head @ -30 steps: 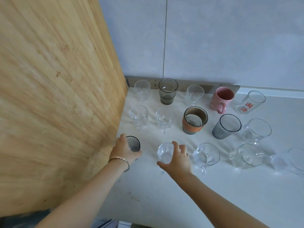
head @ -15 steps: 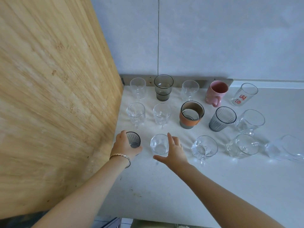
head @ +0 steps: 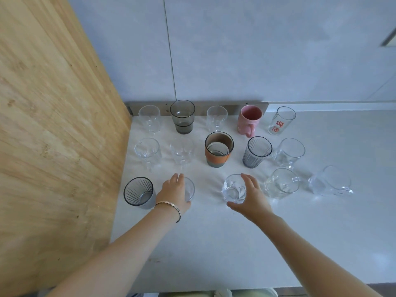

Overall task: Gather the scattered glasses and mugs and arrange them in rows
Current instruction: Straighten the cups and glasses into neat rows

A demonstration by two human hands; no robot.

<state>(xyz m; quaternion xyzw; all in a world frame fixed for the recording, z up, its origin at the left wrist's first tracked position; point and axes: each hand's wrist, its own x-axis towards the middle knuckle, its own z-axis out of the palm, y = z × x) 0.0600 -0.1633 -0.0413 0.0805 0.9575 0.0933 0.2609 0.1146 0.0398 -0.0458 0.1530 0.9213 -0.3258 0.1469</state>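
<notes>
Fifteen glasses and mugs stand in three rows on a pale worktop, hard against a wooden panel on the left. The person's left hand is wrapped around a small clear glass in the front row, its grip closed on it, a thin bracelet at the wrist. Just left of that hand, apart from it, stands a grey ribbed tumbler. The right hand cups a clear patterned glass, thumb below the rim, fingers curled over its far side. Further right in the same row sit a clear mug and a tilted clear cup. Behind them, the middle row holds an orange-sleeved cup; the back row, by the wall, includes a pink mug.
</notes>
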